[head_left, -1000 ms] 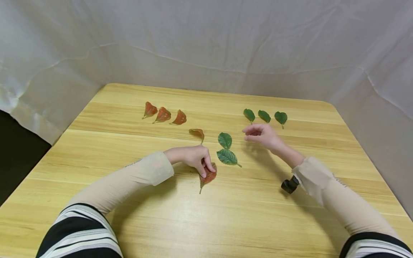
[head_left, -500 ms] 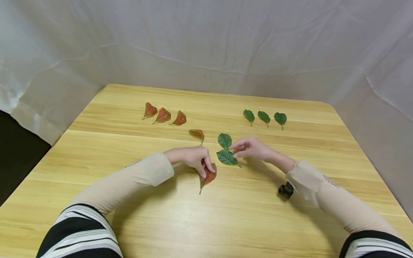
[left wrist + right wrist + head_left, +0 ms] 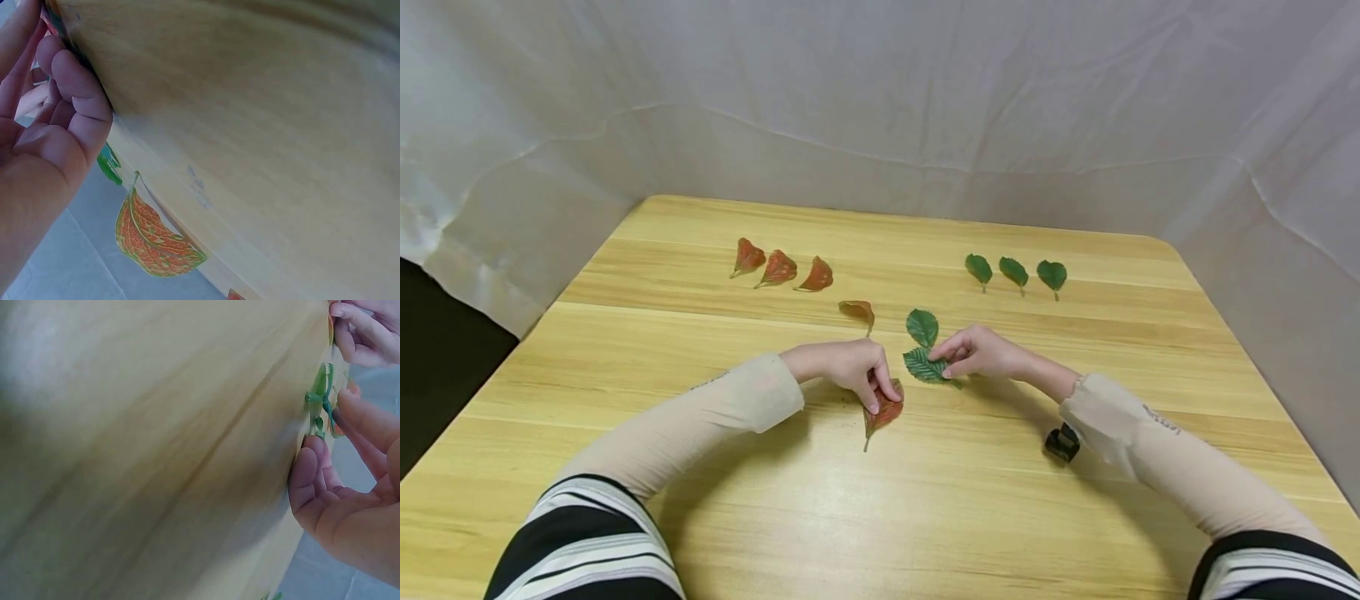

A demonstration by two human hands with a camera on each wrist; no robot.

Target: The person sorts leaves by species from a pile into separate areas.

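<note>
Red-orange leaves [image 3: 777, 268]: five are counted on the desk [image 3: 925, 517].
Green leaves [image 3: 1014, 271]: five are counted.
Hands: two are seen.

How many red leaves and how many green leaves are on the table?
Red leaves: 5
Green leaves: 5
Total: 10 leaves
</note>
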